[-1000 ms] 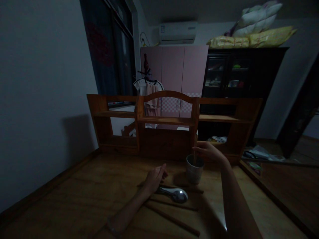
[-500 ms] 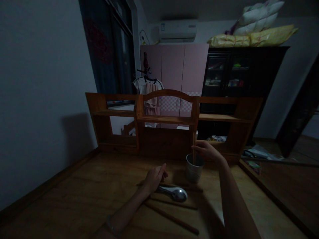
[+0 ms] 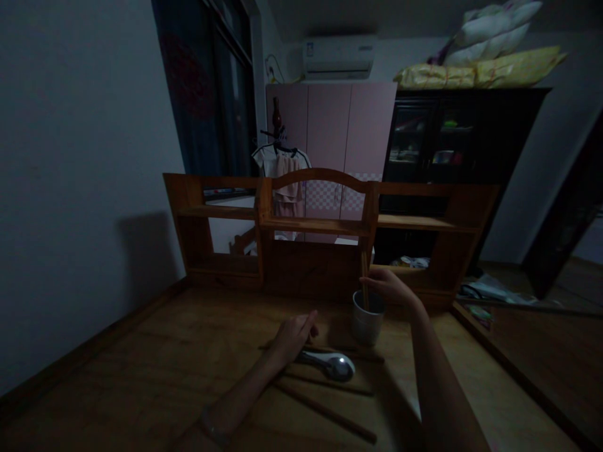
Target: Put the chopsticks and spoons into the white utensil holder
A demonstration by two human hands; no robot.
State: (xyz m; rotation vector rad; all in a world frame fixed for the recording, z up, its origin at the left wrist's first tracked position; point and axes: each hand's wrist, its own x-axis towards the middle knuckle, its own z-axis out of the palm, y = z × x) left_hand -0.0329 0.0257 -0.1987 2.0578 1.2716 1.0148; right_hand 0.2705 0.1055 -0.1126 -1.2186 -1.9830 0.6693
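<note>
My right hand [image 3: 387, 284] is closed around upright chopsticks [image 3: 364, 279], pinching them above a grey metal cup [image 3: 367, 323]; their lower ends are inside the cup. On the table, my left hand [image 3: 296, 333] rests with curled fingers and the thumb on top; nothing sticks out of it. Just below that hand lies a shiny spoon [image 3: 340, 368] on or against a white spoon [image 3: 351, 360], their handles partly hidden by the hand. A dark chopstick [image 3: 370, 356] lies behind the spoons. Nearer to me lie a thin chopstick [image 3: 330, 384] and a thicker brown one [image 3: 325, 411].
A wooden shelf unit [image 3: 315, 227] stands along the back of the wooden table [image 3: 202, 358]. The wall [image 3: 89, 188] borders the table on the left, and a raised rim [image 3: 513, 376] runs along its right edge. Behind are pink cabinets [image 3: 327, 125] and a dark cupboard [image 3: 499, 132].
My right hand and the chopsticks have shifted slightly left over the cup, and the chopsticks lean a little more. My left hand and the things on the table stay in place.
</note>
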